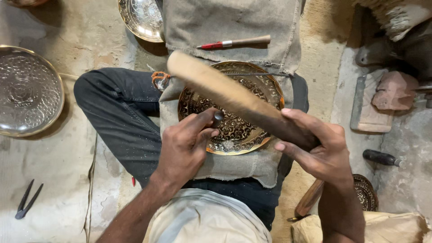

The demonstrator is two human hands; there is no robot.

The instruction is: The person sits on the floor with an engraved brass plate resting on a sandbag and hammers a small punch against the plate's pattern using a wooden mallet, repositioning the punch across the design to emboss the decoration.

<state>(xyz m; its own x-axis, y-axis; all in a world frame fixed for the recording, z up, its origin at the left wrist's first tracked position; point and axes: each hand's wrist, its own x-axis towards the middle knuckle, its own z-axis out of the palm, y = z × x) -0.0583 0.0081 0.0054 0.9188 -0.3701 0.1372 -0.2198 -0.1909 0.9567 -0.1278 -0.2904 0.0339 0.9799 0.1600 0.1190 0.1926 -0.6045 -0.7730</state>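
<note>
Left hand (186,146) clenched round a short dark punch (218,118), tip set on the near part of the engraved brass plate (252,96) lying on grey cloth (234,22) over the lap. Right hand (319,148) gripping a long wooden mallet (225,92), long axis slanting far-left above the plate, punch head just under and left of the shaft. No packages, labels or signs seen; farther off, a red-banded wooden-handled tool (234,42) on the cloth, silver dish (27,90) at left.
</note>
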